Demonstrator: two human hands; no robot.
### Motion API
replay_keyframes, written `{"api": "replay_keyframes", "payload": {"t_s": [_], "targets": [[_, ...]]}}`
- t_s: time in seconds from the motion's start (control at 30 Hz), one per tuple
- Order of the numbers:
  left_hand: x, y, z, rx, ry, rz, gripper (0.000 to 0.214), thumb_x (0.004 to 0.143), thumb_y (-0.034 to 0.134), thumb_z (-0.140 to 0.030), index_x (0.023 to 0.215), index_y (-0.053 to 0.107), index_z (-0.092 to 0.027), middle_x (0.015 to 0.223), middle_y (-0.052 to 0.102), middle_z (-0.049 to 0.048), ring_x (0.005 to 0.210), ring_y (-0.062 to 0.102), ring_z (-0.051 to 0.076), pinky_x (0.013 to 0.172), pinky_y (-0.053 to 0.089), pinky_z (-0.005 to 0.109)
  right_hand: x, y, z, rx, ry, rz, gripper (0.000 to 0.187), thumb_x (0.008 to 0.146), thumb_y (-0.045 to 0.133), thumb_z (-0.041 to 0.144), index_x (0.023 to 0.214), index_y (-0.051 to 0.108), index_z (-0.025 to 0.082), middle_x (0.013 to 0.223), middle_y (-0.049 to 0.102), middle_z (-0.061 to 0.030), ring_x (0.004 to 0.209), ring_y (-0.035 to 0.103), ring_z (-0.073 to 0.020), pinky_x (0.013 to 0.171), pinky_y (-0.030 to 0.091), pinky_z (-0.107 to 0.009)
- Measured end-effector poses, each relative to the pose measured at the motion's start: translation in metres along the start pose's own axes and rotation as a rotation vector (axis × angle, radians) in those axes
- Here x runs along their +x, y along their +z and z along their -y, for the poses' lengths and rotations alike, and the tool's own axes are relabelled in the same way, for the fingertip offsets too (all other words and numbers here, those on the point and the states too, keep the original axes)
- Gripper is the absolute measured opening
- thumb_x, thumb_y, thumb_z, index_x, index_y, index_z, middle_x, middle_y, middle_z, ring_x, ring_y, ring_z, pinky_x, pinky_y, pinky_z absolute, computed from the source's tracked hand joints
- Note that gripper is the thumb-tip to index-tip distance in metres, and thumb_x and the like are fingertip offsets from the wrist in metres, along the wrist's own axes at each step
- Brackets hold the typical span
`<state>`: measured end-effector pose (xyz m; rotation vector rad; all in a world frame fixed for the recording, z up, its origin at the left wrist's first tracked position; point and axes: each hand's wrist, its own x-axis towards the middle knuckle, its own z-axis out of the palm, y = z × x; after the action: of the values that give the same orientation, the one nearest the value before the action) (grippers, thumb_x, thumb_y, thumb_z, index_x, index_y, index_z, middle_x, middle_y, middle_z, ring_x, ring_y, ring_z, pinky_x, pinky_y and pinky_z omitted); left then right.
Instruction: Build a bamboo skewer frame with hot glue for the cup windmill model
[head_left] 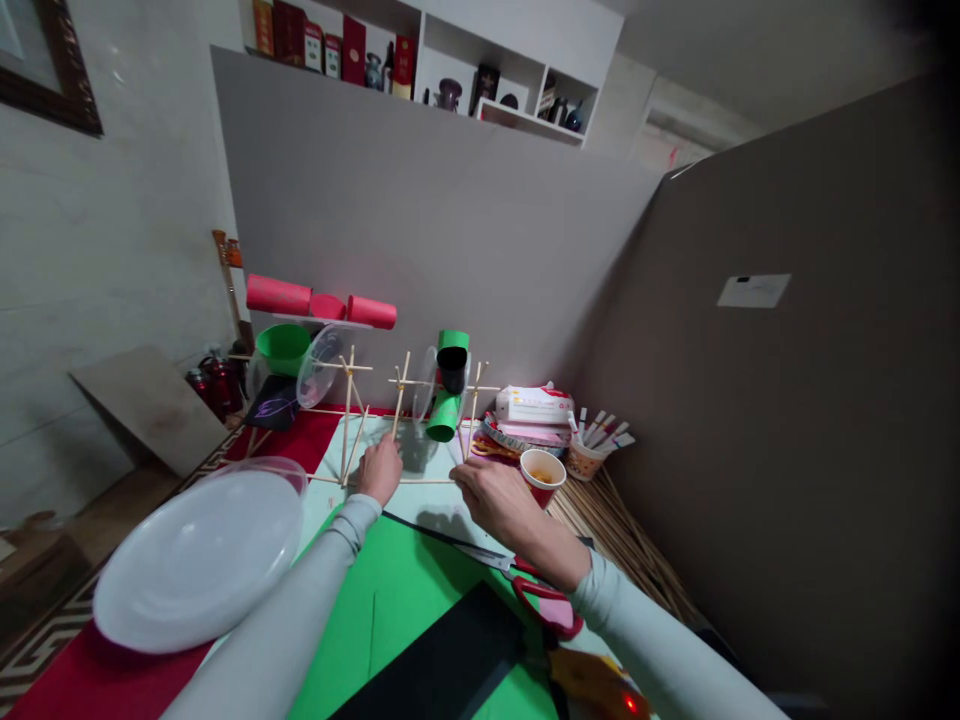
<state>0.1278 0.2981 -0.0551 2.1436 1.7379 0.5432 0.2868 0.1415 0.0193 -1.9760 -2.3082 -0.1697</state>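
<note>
A frame of thin wooden sticks point(409, 385) stands on the table, carrying clear plastic lids and green paper tubes point(444, 415). My left hand point(379, 468) is closed around the foot of one upright stick of this frame. My right hand point(495, 497) rests at the right end of the frame's bottom stick, fingers curled onto it. Red-handled scissors point(536, 595) lie just under my right wrist on a green paper sheet point(397, 600).
A large clear plastic lid point(199, 560) lies at front left on red cloth. A small red cup point(543, 475), a pot of markers point(592, 450) and stacked packets point(536, 408) sit at right. Black card point(450, 665) lies near me. Grey partition walls close the back and right.
</note>
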Motion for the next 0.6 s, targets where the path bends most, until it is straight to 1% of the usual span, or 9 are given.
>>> {"api": "replay_keyframes", "payload": {"t_s": [0.1, 0.17, 0.23, 0.33, 0.4, 0.5, 0.6], "targets": [[0.001, 0.000, 0.001, 0.002, 0.001, 0.002, 0.037, 0.096, 0.064, -0.040, 0.124, 0.062, -0.017, 0.122, 0.066, 0.0092, 0.106, 0.067, 0.022, 0.091, 0.059, 0.043, 0.016, 0.005, -0.016, 0.059, 0.165, -0.062, 0.026, 0.100, 0.061, 0.031, 0.121, 0.064, 0.015, 0.116, 0.067, -0.0075, 0.101, 0.068, -0.0205, 0.088, 0.058, -0.042], [0.001, 0.000, 0.001, 0.003, 0.002, 0.004, 0.037, 0.096, 0.064, -0.040, 0.124, 0.062, -0.017, 0.122, 0.066, 0.0091, 0.105, 0.067, 0.022, 0.091, 0.059, 0.043, 0.029, 0.015, -0.026, 0.111, 0.258, -0.062, 0.032, 0.099, 0.063, 0.035, 0.125, 0.062, 0.016, 0.121, 0.066, -0.0087, 0.103, 0.067, -0.0217, 0.089, 0.058, -0.043], [0.000, -0.002, 0.000, 0.003, 0.002, 0.008, 0.037, 0.096, 0.064, -0.040, 0.124, 0.062, -0.017, 0.121, 0.066, 0.0090, 0.105, 0.067, 0.022, 0.091, 0.059, 0.043, 0.040, 0.029, -0.033, 0.169, 0.319, -0.033, 0.033, 0.099, 0.063, 0.036, 0.125, 0.062, 0.016, 0.120, 0.067, -0.0087, 0.101, 0.068, -0.0212, 0.087, 0.059, -0.042], [-0.001, -0.004, 0.000, 0.003, -0.001, 0.006, 0.036, 0.096, 0.064, -0.040, 0.123, 0.062, -0.017, 0.121, 0.066, 0.0089, 0.104, 0.067, 0.021, 0.090, 0.059, 0.042, 0.051, 0.049, -0.035, 0.244, 0.362, 0.004, 0.033, 0.099, 0.064, 0.036, 0.125, 0.063, 0.016, 0.120, 0.067, -0.0087, 0.100, 0.068, -0.0208, 0.085, 0.060, -0.041], [-0.003, -0.006, 0.000, 0.002, -0.001, 0.001, 0.035, 0.096, 0.064, -0.040, 0.123, 0.062, -0.017, 0.120, 0.066, 0.0088, 0.104, 0.067, 0.021, 0.090, 0.059, 0.042, 0.053, 0.058, -0.035, 0.278, 0.371, 0.009, 0.033, 0.099, 0.064, 0.036, 0.125, 0.063, 0.016, 0.121, 0.067, -0.0089, 0.102, 0.068, -0.0213, 0.087, 0.059, -0.042], [-0.008, -0.005, 0.002, 0.000, 0.005, -0.004, 0.035, 0.096, 0.064, -0.040, 0.122, 0.062, -0.017, 0.119, 0.067, 0.0085, 0.103, 0.067, 0.021, 0.089, 0.059, 0.041, 0.049, 0.063, -0.034, 0.311, 0.368, 0.007, 0.033, 0.099, 0.064, 0.036, 0.125, 0.063, 0.016, 0.122, 0.066, -0.0090, 0.103, 0.068, -0.0216, 0.088, 0.059, -0.042], [-0.012, -0.001, 0.004, 0.001, 0.022, -0.017, 0.035, 0.096, 0.063, -0.040, 0.123, 0.062, -0.017, 0.119, 0.066, 0.0087, 0.102, 0.067, 0.021, 0.089, 0.060, 0.041, 0.043, 0.063, -0.033, 0.319, 0.364, 0.010, 0.033, 0.099, 0.064, 0.036, 0.125, 0.063, 0.016, 0.121, 0.066, -0.0088, 0.102, 0.068, -0.0215, 0.088, 0.059, -0.042]]}}
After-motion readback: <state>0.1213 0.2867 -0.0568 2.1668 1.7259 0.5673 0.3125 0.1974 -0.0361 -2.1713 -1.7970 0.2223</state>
